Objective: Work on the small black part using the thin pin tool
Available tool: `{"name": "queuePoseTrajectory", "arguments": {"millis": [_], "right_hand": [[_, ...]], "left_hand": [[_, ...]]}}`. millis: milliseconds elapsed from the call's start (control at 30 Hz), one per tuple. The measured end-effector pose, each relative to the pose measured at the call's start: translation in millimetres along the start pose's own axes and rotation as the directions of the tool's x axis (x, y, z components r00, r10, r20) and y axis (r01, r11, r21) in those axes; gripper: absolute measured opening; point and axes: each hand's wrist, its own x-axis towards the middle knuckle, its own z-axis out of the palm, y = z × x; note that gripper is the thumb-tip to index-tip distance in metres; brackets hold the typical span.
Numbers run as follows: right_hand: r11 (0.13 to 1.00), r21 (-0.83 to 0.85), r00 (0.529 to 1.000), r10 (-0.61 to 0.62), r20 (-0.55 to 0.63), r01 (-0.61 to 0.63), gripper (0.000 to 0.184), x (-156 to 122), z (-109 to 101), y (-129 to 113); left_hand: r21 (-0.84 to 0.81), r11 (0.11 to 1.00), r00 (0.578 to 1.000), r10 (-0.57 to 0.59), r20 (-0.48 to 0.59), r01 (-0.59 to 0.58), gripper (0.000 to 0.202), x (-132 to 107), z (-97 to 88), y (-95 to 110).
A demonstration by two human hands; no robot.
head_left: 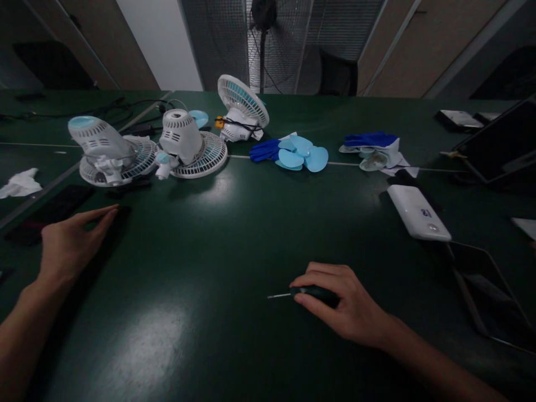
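My right hand [341,304] rests on the dark green table [234,251] near its front, fingers closed round the dark handle of a small screwdriver [301,292] whose thin shaft points left. My left hand [71,240] lies flat on the table at the left, fingers stretched out and holding nothing. Beyond it lie two small white-and-blue fans face down: one [106,153] at the left, another [188,145] beside it. A third fan [240,111] stands tilted further back. A loose light blue fan blade [301,156] lies at the centre back.
Blue gloves [263,149] lie by the blade, another blue glove [371,139] on white parts to the right. A white power bank [419,213] and tablets [488,290] sit at the right. A dark phone [50,212] and crumpled tissue [19,183] lie left. A standing fan [263,33] is behind.
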Motion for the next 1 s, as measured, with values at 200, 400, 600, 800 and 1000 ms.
{"name": "queuePoseTrajectory", "arguments": {"millis": [200,400,600,800,1000], "right_hand": [[1.000,0.010,1.000,-0.016,-0.007,0.016,0.016,-1.2,0.9,0.2],[1.000,0.023,1.000,-0.002,-0.025,0.002,0.016,0.2,0.1,-0.4],[0.998,0.056,0.997,0.037,-0.075,-0.032,0.016,0.7,-1.1,0.9],[0.998,0.044,0.992,0.052,-0.117,-0.047,0.013,1.5,-2.9,0.4],[0.999,0.006,0.993,0.053,-0.104,-0.053,0.014,2.6,-1.9,-0.2]], "left_hand": [[0.085,0.985,0.986,0.156,-0.060,-0.151,0.054,6.5,8.2,-1.0],[-0.150,0.926,0.932,0.323,-0.165,-0.347,0.041,-14.8,17.2,37.1],[-0.535,0.522,0.646,0.761,-0.060,-0.664,0.030,-83.7,26.1,151.6],[-0.722,0.301,0.471,0.881,-0.039,-0.623,0.034,-122.2,27.0,204.8],[-0.799,0.331,0.523,0.852,0.025,-0.502,0.030,-114.6,25.3,201.6]]}}
